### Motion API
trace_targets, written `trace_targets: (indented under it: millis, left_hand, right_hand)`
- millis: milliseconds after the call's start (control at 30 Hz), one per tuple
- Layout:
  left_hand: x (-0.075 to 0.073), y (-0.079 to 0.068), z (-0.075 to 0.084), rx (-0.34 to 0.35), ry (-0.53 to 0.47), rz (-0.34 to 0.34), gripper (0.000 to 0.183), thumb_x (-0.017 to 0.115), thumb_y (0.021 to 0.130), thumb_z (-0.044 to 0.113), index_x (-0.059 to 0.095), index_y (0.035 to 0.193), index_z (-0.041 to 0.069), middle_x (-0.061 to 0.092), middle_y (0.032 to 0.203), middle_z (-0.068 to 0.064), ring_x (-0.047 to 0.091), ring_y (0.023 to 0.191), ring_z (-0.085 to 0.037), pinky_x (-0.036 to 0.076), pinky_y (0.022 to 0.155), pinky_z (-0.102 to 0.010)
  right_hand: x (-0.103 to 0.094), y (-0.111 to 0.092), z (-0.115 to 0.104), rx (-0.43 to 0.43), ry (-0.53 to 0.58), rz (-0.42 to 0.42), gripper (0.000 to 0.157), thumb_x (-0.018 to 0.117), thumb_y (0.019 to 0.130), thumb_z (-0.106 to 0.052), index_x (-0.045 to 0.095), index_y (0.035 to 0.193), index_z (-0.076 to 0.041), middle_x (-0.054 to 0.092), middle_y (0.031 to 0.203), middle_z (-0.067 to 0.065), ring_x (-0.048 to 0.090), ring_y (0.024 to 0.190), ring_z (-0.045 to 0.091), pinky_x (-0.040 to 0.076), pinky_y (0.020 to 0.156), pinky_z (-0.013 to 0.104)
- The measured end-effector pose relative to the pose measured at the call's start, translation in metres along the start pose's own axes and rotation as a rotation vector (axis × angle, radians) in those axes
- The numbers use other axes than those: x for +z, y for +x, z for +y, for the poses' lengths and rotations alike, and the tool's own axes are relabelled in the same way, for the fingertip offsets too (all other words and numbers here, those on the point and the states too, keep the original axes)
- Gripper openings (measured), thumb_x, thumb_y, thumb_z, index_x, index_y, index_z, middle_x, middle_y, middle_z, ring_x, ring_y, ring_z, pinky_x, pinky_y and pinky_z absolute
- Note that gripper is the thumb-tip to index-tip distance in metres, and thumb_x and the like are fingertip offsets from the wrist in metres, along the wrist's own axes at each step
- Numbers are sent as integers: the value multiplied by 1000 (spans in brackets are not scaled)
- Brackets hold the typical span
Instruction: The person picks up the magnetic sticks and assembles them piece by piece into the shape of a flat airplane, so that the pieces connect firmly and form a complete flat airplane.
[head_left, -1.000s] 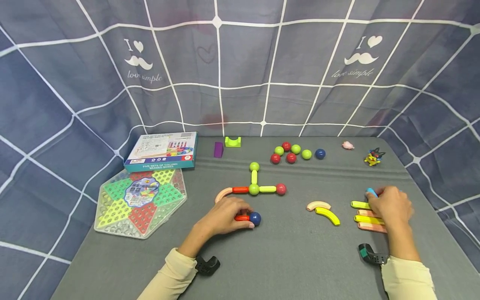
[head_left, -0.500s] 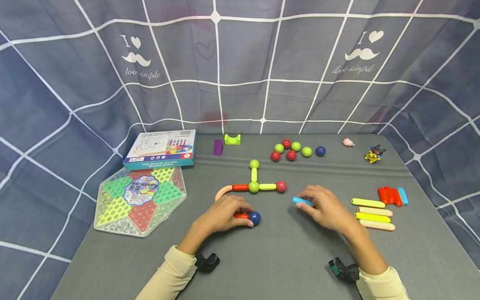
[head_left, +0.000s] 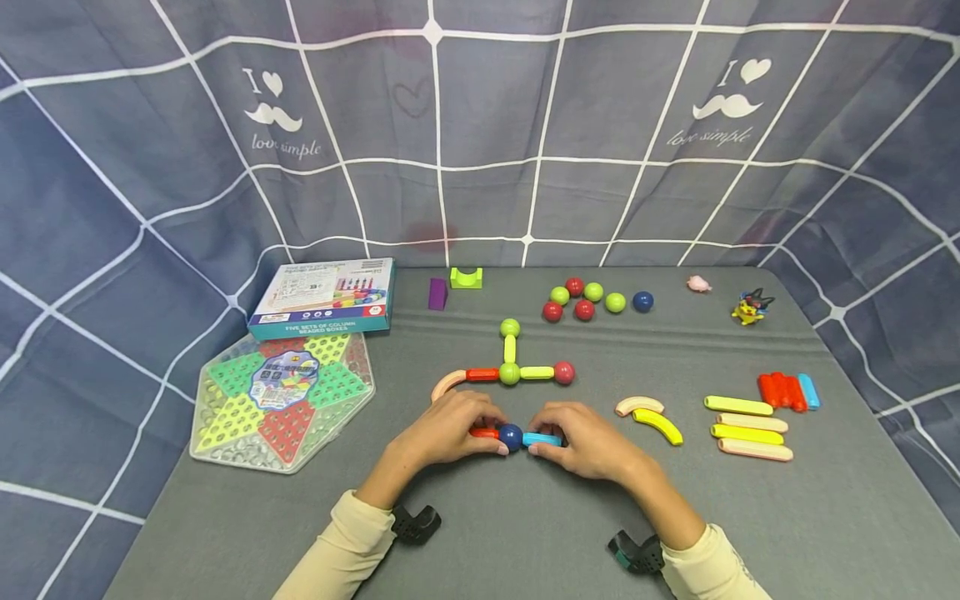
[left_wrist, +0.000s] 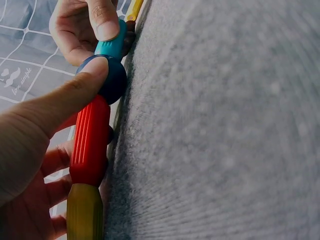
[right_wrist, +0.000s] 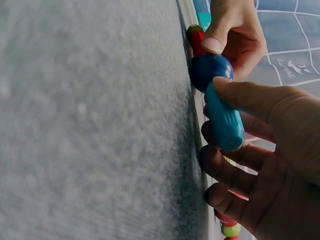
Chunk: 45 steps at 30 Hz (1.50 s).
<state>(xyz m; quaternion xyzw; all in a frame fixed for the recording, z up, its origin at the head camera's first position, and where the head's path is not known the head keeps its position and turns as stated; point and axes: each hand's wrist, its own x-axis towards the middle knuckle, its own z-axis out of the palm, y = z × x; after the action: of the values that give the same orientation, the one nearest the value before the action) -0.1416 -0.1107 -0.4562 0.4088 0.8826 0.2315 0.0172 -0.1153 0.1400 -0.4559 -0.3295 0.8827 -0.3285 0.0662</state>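
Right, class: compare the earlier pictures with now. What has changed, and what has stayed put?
The right hand has carried the light blue stick leftward, and its end now meets the dark blue ball. Nothing visibly was let go. The left hand stayed at that ball and the red stick; the loose balls kept their places.

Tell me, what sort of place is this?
Probably a play corner: flat grey tabletop, blue-grey fabric curtain with white gridlines, and a ribbed light-blue toy stick in the right hand.

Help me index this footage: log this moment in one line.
left grip: holds blue ball | right grip: pinches light-blue rod | contact: rod touching ball
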Motion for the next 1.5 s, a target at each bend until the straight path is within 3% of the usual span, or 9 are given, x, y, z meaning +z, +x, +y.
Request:
trace_targets:
  millis: [600,767,833,900,1033,1167,1300,1433,1500]
  left_hand:
    - [-2,-2,4,5,-31,-15,29,73,79,47,73,98,26,60,81,15,53,73,-5,37,70,-23]
    - [-1,-2,3,19,-11,-13,30,72,80,48,73,99,26,60,82,16,53,74,-4,37,71,-23]
    - [-1,-2,2,24,-11,-11,29,72,80,47,73,99,25,60,84,16,53,75,-4,37,71,-22]
    - [-2,-2,1,24,-9,-4,29,72,80,47,73,99,25,61,85,16,53,75,-4,36,71,-22]
    - [0,-3,3,11,4,7,34,73,78,51,71,100,25,60,85,16,53,74,-3,36,69,-22]
    - [5,-2,8,6,26,16,40,72,77,55,69,104,26,58,86,16,52,76,-2,36,69,-21]
    - [9,0,12,15,42,32,41,70,78,57,68,106,27,57,87,16,51,77,-2,36,69,-22]
    - [10,2,14,29,52,35,38,69,80,55,69,106,27,57,89,17,49,76,-2,35,67,-21]
    - [9,2,13,30,44,35,35,69,80,53,69,104,27,57,89,17,49,76,-2,35,66,-20]
  right_hand:
    - [-1,-3,5,14,-30,69,15,73,84,-32,68,94,-23,56,83,-15,52,72,6,42,64,24]
    - [-27,4,19,81,-48,242,19,72,85,-31,69,98,-17,59,83,-8,53,67,9,43,59,26]
    - [-42,12,30,164,-58,333,24,71,87,-28,68,104,-13,61,85,-4,56,65,13,44,58,31]
    - [-56,22,43,261,-90,392,32,69,88,-26,63,115,-9,64,88,4,59,71,21,46,65,40]
    - [-74,41,68,444,-179,354,57,66,89,-27,43,138,-10,64,98,15,59,94,35,39,84,58]
    - [-79,54,86,482,-229,266,67,63,90,-25,30,147,-12,60,104,21,55,104,39,35,89,62]
    - [-78,63,96,466,-307,235,63,59,92,-26,30,147,-16,56,109,23,53,106,41,38,86,62]
    - [-75,67,98,491,-359,244,49,58,94,-30,42,139,-18,54,117,21,51,110,44,40,83,63]
    - [-73,65,96,488,-356,249,43,59,93,-31,48,132,-16,57,113,19,54,105,43,41,80,62]
